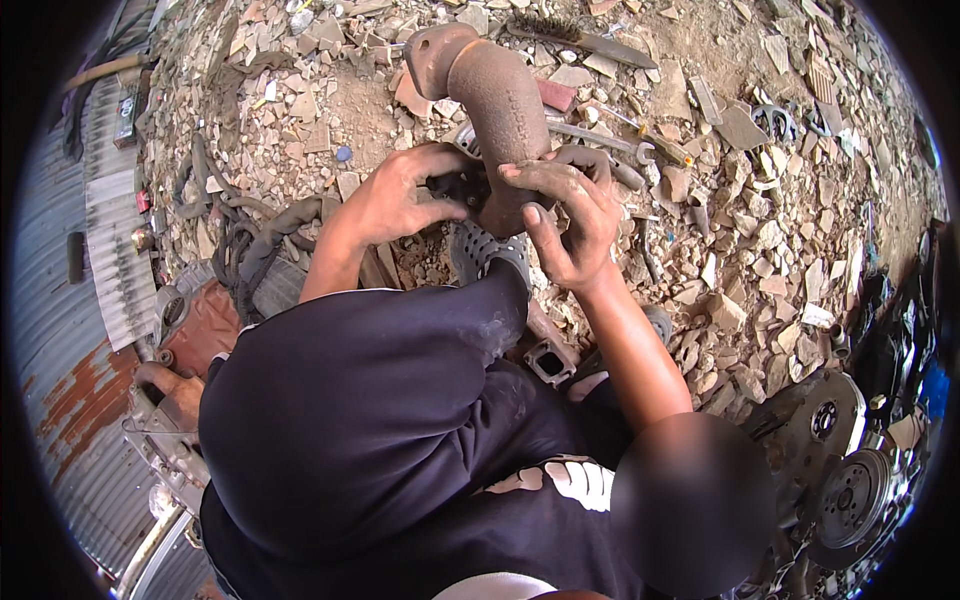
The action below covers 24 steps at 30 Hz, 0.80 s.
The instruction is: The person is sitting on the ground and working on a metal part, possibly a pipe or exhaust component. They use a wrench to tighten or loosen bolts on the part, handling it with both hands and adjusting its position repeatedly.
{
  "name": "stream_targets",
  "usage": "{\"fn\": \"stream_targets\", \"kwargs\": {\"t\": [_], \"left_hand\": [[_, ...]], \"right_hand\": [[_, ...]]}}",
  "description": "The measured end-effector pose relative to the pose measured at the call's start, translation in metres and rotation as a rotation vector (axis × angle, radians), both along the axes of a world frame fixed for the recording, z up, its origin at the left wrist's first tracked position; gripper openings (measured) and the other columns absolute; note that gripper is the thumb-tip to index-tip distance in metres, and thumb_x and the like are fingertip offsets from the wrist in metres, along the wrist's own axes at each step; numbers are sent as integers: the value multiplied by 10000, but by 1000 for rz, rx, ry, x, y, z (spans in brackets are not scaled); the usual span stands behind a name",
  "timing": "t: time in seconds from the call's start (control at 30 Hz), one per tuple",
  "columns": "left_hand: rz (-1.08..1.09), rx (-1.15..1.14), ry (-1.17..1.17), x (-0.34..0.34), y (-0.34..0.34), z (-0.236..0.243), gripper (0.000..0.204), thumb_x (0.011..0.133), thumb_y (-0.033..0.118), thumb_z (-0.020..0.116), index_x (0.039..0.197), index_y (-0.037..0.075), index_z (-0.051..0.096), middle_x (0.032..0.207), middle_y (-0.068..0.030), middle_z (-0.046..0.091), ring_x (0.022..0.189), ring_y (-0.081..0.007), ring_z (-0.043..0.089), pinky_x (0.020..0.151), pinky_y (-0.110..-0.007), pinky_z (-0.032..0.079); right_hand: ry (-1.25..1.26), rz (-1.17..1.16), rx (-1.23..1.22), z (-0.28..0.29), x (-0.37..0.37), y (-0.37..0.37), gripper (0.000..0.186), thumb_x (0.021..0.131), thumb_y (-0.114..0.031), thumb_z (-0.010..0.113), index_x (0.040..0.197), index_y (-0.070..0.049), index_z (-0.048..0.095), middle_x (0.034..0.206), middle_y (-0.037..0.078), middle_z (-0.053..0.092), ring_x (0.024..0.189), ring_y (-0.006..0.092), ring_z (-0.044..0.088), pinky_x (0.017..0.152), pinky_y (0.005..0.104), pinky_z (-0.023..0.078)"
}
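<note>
A rusty metal pipe elbow (505,105) stands in front of me, its flanged end (430,60) pointing up and left. My right hand (575,210) curls against the right side of its lower part, with thumb and fingertips on the metal. At the other side, my left hand (405,195) is closed around a dark metal part (460,188) beside the pipe. The fingers' far tips are hidden there, and whether that part is joined to the pipe I cannot tell. Below the pipe is a grey clog with holes (485,250) on my foot.
A wire brush (580,40), a wrench (610,142) and a yellow-tipped screwdriver (650,135) lie on rubble beyond my right hand. Black hoses (240,240) sit at left near corrugated sheets (70,240). A square-ported metal piece (548,362) lies below; round machine parts (850,490) stand lower right.
</note>
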State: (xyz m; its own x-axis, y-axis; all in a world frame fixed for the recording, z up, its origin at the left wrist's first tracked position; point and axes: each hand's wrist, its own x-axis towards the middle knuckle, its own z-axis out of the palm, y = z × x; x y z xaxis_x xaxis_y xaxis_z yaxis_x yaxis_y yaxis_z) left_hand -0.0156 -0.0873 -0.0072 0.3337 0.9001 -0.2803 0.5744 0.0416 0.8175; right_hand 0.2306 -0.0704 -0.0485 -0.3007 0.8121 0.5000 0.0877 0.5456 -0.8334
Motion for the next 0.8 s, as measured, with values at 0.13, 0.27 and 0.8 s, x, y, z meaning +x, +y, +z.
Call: {"fn": "stream_targets", "kwargs": {"t": [0.13, 0.27, 0.8], "left_hand": [[-33, -99, 24, 0, 6, 2, 216, 773, 67, 790, 984, 21, 787, 1078, -123, 745, 987, -269, 726, 881, -379, 571], [-126, 38, -70, -17, 5, -13, 234, 752, 96, 816, 972, 26, 773, 1069, -125, 748, 971, -273, 728, 877, -373, 570], [-157, 140, 138, 4, 2, 15, 349, 715, 54, 809, 1054, -3, 746, 1056, -151, 716, 954, -334, 710, 862, -388, 555]], "right_hand": [[-6, -2, -4, -1, 0, 0, 261, 857, -157, 677, 1096, -100, 764, 1084, 42, 784, 997, 234, 723, 970, 400, 455], [-24, -2, -8, 2, 0, -1, 255, 865, -163, 674, 1094, -101, 765, 1082, 44, 783, 996, 234, 722, 969, 398, 455], [4, 2, 0, -3, 0, -1, 248, 875, -163, 671, 1098, -108, 764, 1091, 32, 784, 966, 210, 726, 972, 390, 449]]}}
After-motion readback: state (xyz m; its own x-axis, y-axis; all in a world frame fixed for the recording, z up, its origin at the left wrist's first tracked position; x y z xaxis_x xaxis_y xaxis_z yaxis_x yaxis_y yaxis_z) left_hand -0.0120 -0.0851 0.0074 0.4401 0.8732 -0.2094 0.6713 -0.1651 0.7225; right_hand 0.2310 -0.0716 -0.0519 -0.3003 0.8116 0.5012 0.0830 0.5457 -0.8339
